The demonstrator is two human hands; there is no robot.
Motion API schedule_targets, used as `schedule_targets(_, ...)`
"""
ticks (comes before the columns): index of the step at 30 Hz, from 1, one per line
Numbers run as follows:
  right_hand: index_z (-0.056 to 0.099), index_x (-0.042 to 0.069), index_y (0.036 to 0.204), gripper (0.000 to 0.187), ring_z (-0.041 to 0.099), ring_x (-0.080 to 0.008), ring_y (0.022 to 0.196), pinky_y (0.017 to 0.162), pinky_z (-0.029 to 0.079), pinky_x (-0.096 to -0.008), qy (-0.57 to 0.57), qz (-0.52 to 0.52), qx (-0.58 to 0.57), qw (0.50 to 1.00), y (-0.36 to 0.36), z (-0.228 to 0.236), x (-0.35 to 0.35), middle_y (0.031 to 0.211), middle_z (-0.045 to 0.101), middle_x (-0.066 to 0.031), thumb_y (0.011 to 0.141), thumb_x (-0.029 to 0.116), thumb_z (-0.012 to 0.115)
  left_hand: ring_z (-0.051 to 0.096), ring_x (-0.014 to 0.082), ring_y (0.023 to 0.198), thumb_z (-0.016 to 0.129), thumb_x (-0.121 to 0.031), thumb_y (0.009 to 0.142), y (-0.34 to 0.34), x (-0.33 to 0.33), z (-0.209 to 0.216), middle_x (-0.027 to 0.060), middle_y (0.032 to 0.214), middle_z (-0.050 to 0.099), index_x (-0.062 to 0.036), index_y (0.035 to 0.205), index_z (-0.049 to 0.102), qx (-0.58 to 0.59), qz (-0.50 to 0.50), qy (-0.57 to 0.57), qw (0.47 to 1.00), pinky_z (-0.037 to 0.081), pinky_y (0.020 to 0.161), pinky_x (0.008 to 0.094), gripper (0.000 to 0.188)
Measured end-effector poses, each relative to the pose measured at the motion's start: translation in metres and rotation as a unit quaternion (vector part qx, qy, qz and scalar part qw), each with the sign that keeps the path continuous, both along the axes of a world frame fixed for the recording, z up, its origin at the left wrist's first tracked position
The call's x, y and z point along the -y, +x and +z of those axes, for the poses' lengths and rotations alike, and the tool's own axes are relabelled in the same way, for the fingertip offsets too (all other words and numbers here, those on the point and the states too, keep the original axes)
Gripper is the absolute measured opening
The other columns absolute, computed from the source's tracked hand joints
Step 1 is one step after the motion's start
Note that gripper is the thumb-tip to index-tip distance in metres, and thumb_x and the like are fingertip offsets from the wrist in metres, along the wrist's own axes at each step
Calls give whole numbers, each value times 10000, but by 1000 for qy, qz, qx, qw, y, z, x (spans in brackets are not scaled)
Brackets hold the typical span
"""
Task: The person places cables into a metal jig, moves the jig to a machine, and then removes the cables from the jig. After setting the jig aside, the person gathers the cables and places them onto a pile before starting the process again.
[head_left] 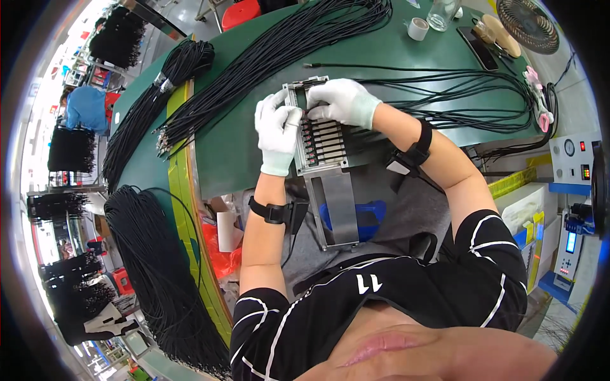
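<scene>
A metal slotted fixture (325, 168) lies at the table's near edge, holding several black cable ends (326, 143) side by side in its slots. Small red spots show along the left side of that row. My left hand (277, 133), in a white glove, rests on the fixture's left rim with fingers curled and pinched at the upper slots. From the right, my gloved right hand (343, 103) reaches over the upper part of the fixture, thumb and fingers pinched together. Whatever sits between the fingertips of either hand is hidden by the gloves.
Black cable bundles lie on the green table (232, 155), with loose cables (457, 95) looping right. A phone (476, 47), a white tape roll (417, 28), a glass jar (441, 14) and a fan (527, 24) stand far right. Control boxes (572, 159) flank me on the right.
</scene>
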State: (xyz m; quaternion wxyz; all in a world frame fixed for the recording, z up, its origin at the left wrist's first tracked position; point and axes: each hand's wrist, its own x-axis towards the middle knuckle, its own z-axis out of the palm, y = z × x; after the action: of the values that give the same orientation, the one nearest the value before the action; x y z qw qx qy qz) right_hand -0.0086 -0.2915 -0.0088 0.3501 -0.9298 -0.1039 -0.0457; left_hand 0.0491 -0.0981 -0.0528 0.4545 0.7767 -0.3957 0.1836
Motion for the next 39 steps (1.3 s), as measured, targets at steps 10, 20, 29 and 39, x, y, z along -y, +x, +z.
schedule_targets(10, 689, 104, 884, 237, 660, -290, 851, 769, 515, -368, 113, 21, -76, 990, 5, -19, 12, 894, 702, -82, 791, 317, 737, 548, 356, 1100, 737, -202, 792, -1, -1, 15, 120, 1140, 656, -61, 792, 714, 71, 11, 56, 996, 415, 988, 436, 142)
schedule_targets(20, 685, 108, 905, 151, 633, -320, 815, 723, 505, -409, -24, -64, 92, 993, -4, -14, 49, 817, 670, -94, 798, 210, 713, 562, 296, 1127, 698, -200, 858, 3, -11, 3, 127, 1149, 658, -60, 859, 737, -142, 62, -32, 987, 422, 999, 387, 145)
schedule_targets(29, 683, 116, 850, 138, 643, -312, 805, 718, 506, -406, -100, -71, 43, 992, -9, -11, 36, 797, 675, -92, 813, 248, 690, 598, 263, 1066, 641, -202, 904, 4, -10, -9, 99, 1094, 686, -86, 945, 732, -139, 102, 29, 985, 444, 966, 397, 153)
schedule_targets(39, 693, 145, 847, 132, 655, -307, 802, 739, 518, -417, -143, -56, 44, 987, -7, -13, 39, 794, 683, -84, 814, 269, 663, 585, 263, 1132, 575, -226, 962, 4, -13, -2, 158, 1202, 639, -109, 1108, 713, -173, 72, 108, 976, 355, 1078, 351, 233)
